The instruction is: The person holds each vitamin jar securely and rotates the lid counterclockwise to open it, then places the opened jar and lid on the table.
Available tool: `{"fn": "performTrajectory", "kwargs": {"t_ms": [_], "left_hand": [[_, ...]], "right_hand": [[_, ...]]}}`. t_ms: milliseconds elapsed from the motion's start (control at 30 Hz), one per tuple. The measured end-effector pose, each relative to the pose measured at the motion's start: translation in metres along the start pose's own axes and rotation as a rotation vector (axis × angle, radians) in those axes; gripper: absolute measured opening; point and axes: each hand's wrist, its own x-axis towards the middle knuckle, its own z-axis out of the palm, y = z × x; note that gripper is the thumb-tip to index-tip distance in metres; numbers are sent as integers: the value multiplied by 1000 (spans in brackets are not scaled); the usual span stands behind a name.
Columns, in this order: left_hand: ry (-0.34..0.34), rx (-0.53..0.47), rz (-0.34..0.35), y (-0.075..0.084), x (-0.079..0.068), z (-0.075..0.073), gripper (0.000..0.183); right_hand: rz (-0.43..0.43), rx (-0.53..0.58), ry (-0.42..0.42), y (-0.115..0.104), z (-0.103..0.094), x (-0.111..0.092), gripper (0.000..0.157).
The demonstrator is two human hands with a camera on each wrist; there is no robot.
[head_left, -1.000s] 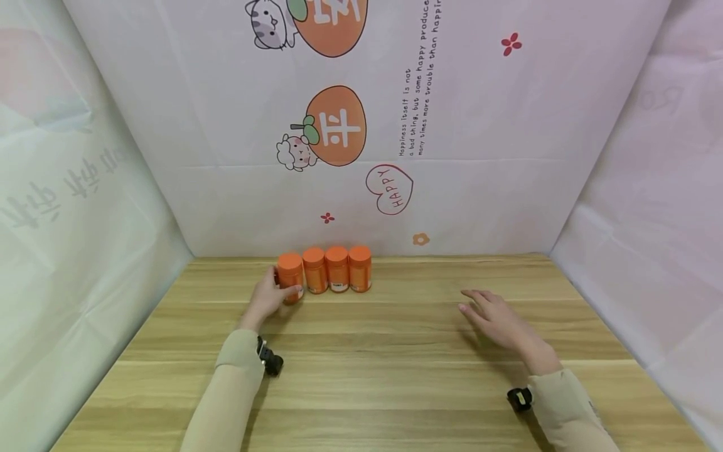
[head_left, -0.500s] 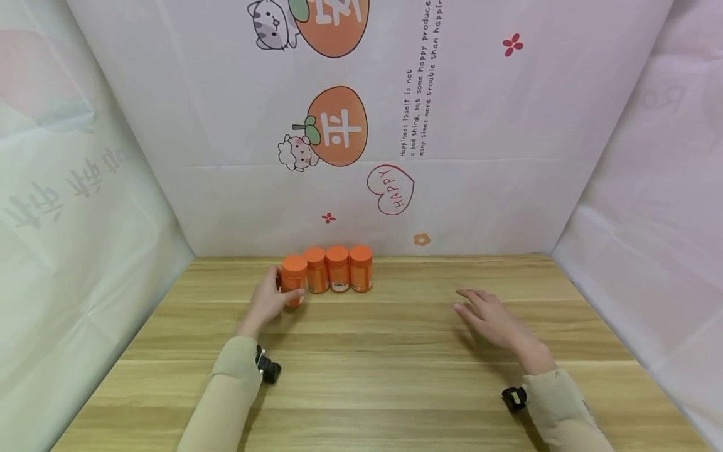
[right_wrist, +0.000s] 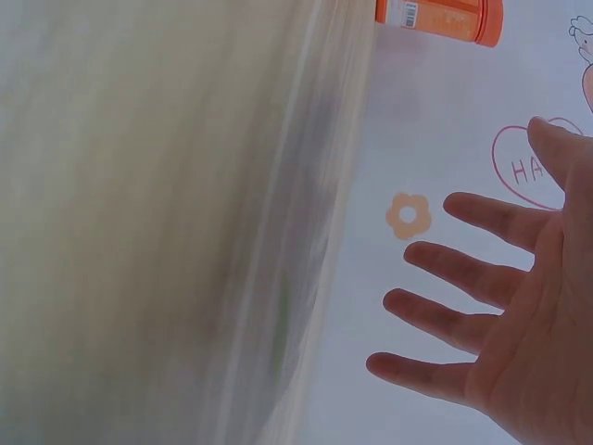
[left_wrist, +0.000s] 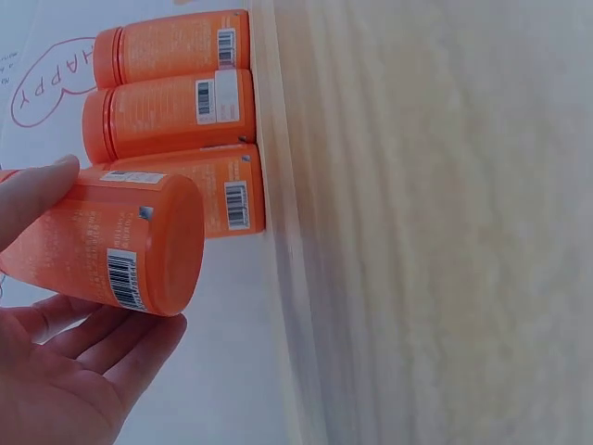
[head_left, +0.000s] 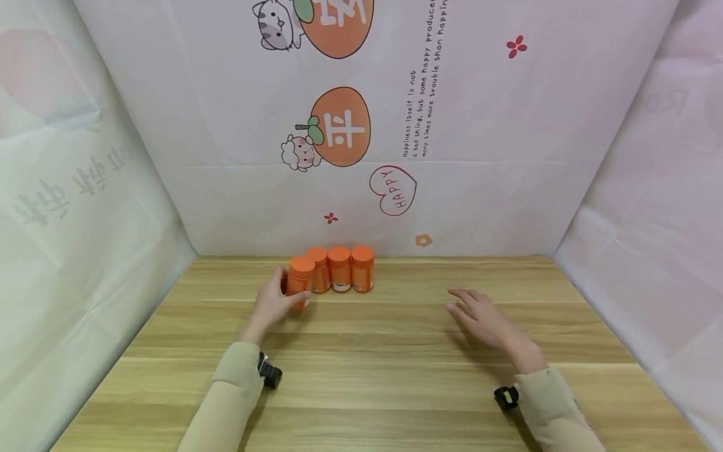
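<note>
My left hand (head_left: 273,301) grips an orange bottle (head_left: 301,276) with an orange lid, thumb on the near side and fingers behind. In the left wrist view the held bottle (left_wrist: 111,241) shows its bare base and a barcode, raised off the tabletop. Just behind and to its right stand three matching orange bottles (head_left: 340,270), upright in a row and side by side. My right hand (head_left: 482,317) hovers over the right part of the table, holding nothing. Its fingers (right_wrist: 463,269) are straight and spread in the right wrist view.
The wood-grain table (head_left: 361,376) runs back to a white printed sheet (head_left: 480,125) with cartoon fruit and lettering. White sheets (head_left: 73,220) also hang along the left and right sides. A small black camera sits on each wrist.
My left hand has carried the gripped bottle slightly right and toward me, so it now overlaps the row's leftmost bottle. My right hand has drifted a little left. The three standing bottles stay put.
</note>
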Motion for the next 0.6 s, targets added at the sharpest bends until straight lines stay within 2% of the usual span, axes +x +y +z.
{"fn": "performTrajectory", "kwargs": {"t_ms": [600], "left_hand": [[-22,30,79,23,-7,13,47]], "right_hand": [[-18,43,-12,-15,6,8,56]]}}
